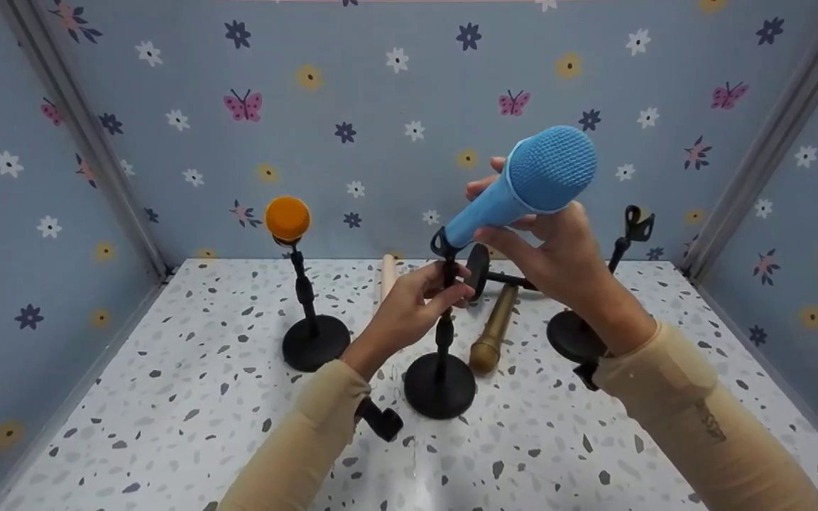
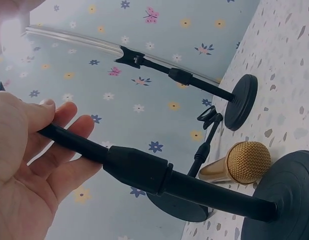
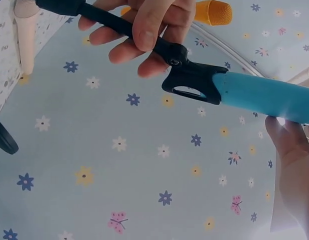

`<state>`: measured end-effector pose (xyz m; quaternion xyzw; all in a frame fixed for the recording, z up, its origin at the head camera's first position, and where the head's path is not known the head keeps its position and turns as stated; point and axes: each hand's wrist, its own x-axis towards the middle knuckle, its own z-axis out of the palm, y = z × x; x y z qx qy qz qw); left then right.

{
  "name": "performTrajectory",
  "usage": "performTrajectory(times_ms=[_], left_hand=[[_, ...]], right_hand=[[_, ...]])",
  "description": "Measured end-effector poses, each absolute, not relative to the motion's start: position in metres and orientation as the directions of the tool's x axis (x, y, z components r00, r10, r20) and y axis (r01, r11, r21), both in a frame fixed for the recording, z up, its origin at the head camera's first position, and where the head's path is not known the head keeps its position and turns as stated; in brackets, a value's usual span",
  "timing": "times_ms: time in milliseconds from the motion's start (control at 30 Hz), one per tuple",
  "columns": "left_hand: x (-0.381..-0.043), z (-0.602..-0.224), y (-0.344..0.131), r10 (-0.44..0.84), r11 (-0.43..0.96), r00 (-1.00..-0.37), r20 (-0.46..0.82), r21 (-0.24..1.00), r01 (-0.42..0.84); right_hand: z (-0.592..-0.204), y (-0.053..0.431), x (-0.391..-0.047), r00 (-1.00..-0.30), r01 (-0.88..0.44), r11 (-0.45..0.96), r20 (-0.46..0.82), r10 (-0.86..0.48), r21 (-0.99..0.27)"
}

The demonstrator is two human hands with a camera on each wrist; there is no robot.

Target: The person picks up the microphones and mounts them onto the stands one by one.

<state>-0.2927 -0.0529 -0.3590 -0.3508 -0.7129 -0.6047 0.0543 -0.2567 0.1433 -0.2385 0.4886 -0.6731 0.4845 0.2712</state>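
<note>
My right hand [image 1: 558, 248] grips a blue microphone [image 1: 487, 209] by its handle, with the mesh head tilted up to the right. The handle's lower end sits in the black clip [image 3: 204, 75] on top of a microphone stand [image 1: 444, 333]. Thumb and fingers of my left hand [image 1: 409, 305] hold that stand's pole just below the clip. In the left wrist view the pole [image 2: 219, 195] runs between thumb and fingers down to its round base [image 2: 289, 200], which rests on the table.
An orange microphone [image 1: 287, 218] tops another stand [image 1: 315, 341] at left. Behind the held stand lie a gold microphone [image 1: 495, 330], a tipped-over stand [image 1: 478, 270] and a pale stick-like thing [image 1: 388, 273]. At right stands a stand with an unoccupied clip [image 1: 638, 226]. Flowered walls enclose the speckled table [image 1: 189, 397].
</note>
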Motion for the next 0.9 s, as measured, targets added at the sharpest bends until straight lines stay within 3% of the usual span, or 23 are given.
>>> performTrajectory(times_ms=[467, 667, 900], left_hand=[[-0.292, -0.361, -0.051, 0.413, 0.08, -0.707, 0.573, 0.751, 0.655], [-0.291, -0.361, -0.051, 0.408, 0.087, -0.712, 0.571, 0.752, 0.653], [-0.291, -0.361, -0.055, 0.453, 0.069, -0.729, 0.513, 0.795, 0.602]], right_hand=[[-0.235, 0.13, -0.263, -0.244, -0.97, 0.142, 0.797, -0.552, -0.199], [-0.242, 0.128, -0.268, -0.258, -0.965, 0.097, 0.805, -0.534, -0.246], [-0.244, 0.142, -0.266, -0.328, -0.934, 0.053, 0.791, -0.516, -0.353]])
